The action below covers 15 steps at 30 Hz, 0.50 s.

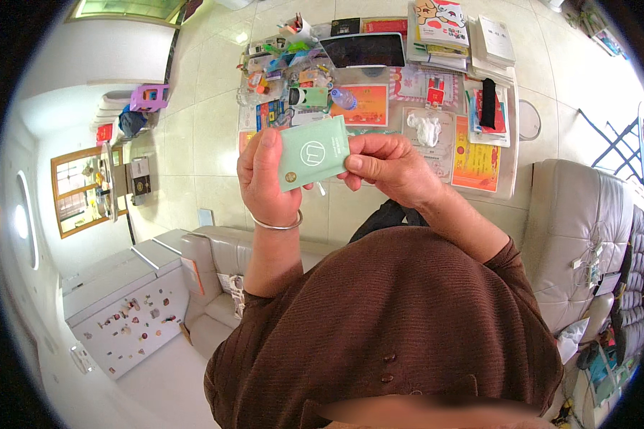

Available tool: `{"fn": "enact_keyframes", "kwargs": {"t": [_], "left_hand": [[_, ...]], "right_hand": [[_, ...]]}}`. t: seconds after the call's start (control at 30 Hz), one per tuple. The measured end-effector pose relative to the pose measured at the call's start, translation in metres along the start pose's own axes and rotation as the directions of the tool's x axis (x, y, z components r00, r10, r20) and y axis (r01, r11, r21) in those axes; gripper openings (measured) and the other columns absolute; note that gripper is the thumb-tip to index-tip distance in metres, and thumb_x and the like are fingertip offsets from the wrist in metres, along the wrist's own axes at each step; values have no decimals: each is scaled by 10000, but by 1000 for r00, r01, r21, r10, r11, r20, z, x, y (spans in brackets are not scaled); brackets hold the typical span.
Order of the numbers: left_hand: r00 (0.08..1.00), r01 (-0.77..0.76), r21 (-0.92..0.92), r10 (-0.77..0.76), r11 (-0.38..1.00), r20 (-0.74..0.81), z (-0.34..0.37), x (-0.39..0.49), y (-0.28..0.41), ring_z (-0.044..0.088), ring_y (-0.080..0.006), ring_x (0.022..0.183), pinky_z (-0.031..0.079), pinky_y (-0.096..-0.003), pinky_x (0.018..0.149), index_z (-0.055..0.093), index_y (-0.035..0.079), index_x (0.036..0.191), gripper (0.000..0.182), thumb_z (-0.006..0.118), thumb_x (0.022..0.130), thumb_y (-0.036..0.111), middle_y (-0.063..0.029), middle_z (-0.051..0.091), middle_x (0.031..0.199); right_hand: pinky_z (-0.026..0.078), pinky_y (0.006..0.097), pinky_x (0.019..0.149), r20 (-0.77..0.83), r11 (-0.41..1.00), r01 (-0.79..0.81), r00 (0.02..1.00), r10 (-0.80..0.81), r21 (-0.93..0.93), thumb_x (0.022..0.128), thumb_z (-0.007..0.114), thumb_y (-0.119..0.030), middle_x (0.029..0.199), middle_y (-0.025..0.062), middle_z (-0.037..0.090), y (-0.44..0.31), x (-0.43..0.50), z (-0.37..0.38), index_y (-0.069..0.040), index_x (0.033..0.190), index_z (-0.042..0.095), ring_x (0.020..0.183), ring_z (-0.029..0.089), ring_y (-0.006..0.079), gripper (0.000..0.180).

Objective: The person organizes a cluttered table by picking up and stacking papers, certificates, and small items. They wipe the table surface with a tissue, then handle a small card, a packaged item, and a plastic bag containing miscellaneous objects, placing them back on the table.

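A flat pale green packet (314, 153) with a white logo and small print is held up in front of my chest, tilted slightly. My left hand (268, 171) grips its left edge, thumb on the front face, a metal bangle round the wrist. At the packet's right edge, my right hand (383, 163) pinches it between thumb and fingers. Below the packet a small whitish tip (321, 189) shows; what it belongs to I cannot tell. Beyond the hands, a crumpled white tissue or cloth (425, 130) lies on the table (507, 177).
The table bears a dark-screened tablet (365, 50), stacked books (443, 24), orange certificates (362, 104), a clear purplish bottle (344, 100), a green-and-black box (308, 97), a black pouch (488, 103) and a pen holder (298, 29). Grey leather seats (574, 241) stand to the right and lower left.
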<state>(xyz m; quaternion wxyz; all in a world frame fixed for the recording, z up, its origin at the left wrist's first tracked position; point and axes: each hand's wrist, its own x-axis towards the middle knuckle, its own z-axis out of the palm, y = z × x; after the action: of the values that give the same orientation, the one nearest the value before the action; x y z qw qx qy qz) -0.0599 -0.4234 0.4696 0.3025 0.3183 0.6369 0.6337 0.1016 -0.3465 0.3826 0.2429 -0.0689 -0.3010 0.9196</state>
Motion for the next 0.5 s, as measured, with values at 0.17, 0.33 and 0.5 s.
{"fn": "enact_keyframes", "kwargs": {"t": [0.17,0.33,0.5], "left_hand": [[1000,-22,-93,21,995,-5,-1,-6,-1,582,-169,505,403,-299,341,661,3,964,308,568,1011,293,-102,661,842],[996,-57,-146,65,988,54,0,0,-4,596,-140,687,463,-260,578,643,15,932,222,584,989,221,-85,649,888],[988,-9,-108,26,994,153,8,6,-6,558,-96,790,437,-252,747,646,7,900,143,608,965,128,-34,636,849]], "right_hand": [[534,266,781,6,999,32,999,-32,-33,1012,663,-122,950,32,713,-2,-8,4,-9,1074,710,814,631,92,137],[535,253,752,-17,989,59,998,-62,-133,992,691,-105,908,17,692,-4,-16,5,-9,1040,711,804,630,82,110],[536,249,718,-41,966,73,995,-86,-250,966,725,-87,854,0,662,-6,-26,2,-4,961,711,786,627,78,84]]}}
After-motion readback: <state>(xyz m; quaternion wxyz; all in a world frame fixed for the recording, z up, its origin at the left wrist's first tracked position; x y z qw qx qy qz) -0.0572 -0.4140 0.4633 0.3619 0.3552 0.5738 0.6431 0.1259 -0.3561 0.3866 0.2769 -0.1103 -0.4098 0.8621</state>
